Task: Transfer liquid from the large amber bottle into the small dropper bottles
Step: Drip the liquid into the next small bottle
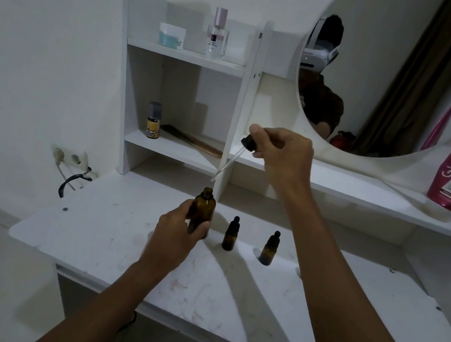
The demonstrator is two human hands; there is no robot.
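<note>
Work looks barely begun: left hand (178,227) grips the open large amber bottle (202,212) on the table (105,228), right hand (281,153) pinches its dropper (234,157) just above; both small dropper bottles (231,233) stand capped beside it.

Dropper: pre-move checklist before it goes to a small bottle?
1. Large amber bottle steadied upright by left hand: ok.
2. Dropper pinched at its bulb by right hand: ok.
3. Pipette tip clear of the large bottle's open neck: ok.
4. Liquid in pipette: cannot tell.
5. Two small dropper bottles, near and far, uncapped to receive: not ok, caps on.
6. Both small bottles upright on the desk: ok.
</note>
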